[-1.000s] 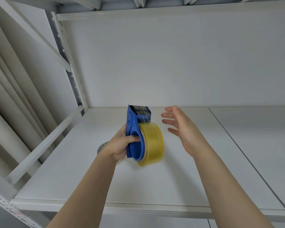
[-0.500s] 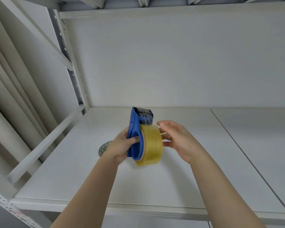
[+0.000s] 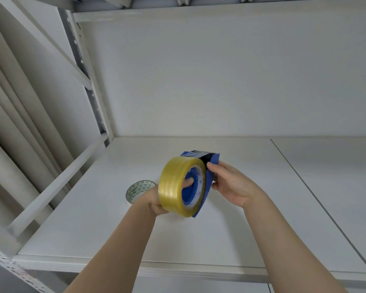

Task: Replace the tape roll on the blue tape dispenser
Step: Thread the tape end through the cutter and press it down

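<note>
Yellowish translucent tape roll (image 3: 173, 187) sits on the blue tape dispenser (image 3: 207, 182), held in the air above the white shelf (image 3: 230, 240), a little left of the middle of the view. The roll stands on edge, its round face turned toward the right and slightly toward the camera, so the axis through its core runs roughly left to right. The dispenser's flat blue side plate lies against the right face of the roll, and its long axis runs from the lower edge near the camera up and away to the dark cutter end (image 3: 208, 156), which points toward the back wall (image 3: 220, 81).

Left hand (image 3: 156, 200) is wrapped on the roll from the left and below, with one finger (image 3: 187, 183) reaching into the blue hub at the centre. Right hand (image 3: 230, 185) is clamped on the dispenser's right edge, fingertips pressing the blue plate just below the cutter end. Both hands are closed on the assembly, one on each side.

Behind the left hand, a second tape roll (image 3: 138, 189) with a green triangle pattern on its core lies flat on the shelf, partly hidden by the wrist.
</note>
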